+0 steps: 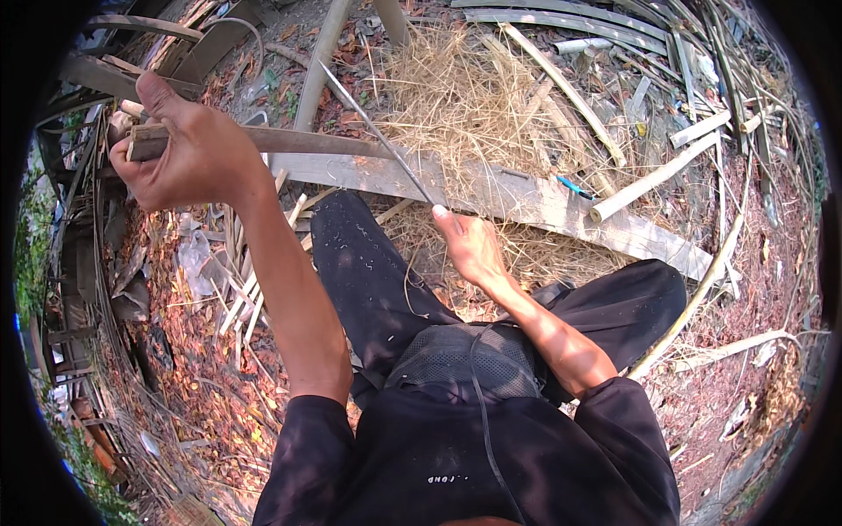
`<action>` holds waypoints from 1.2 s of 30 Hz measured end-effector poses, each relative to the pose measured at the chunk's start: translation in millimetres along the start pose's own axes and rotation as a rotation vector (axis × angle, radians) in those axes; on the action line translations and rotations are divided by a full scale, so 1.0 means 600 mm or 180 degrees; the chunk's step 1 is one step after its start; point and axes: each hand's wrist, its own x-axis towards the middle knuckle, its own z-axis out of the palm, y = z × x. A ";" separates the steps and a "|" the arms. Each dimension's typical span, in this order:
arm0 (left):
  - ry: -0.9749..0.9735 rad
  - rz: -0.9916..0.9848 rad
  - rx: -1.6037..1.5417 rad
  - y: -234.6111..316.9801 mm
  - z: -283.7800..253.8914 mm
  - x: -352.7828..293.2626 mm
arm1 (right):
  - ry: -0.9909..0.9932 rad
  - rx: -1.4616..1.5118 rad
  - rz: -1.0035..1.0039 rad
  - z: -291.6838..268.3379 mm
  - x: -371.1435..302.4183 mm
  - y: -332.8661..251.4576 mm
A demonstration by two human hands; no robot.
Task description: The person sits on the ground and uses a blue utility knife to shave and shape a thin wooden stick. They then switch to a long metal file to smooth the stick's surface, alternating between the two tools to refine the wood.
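Note:
My left hand (197, 145), raised at the upper left, is closed around the end of a brown bamboo strip (307, 143). The strip runs rightward and curves slightly over a grey plank (368, 180). In my right hand (474, 250), low in front of my lap, is a long, thin, pointed knife (373, 127). Its narrow blade slants up to the left and crosses the strip in this view; whether they touch I cannot tell. My right fingers hide the handle. A heap of straw-coloured shavings (469, 101) lies beyond the plank and partly over it.
A slim blue tool (574, 186) rests on the plank. Bamboo poles (662, 175) lie at the right. Thin split sticks (250, 294) are piled beside my left knee, near a clear plastic bag (195, 263). Upright poles (323, 66) stand beyond the plank.

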 end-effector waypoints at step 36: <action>-0.0154 0.0057 -0.0224 0.002 0.008 -0.004 | 0.0100 -0.0301 0.0123 0.066 0.031 0.159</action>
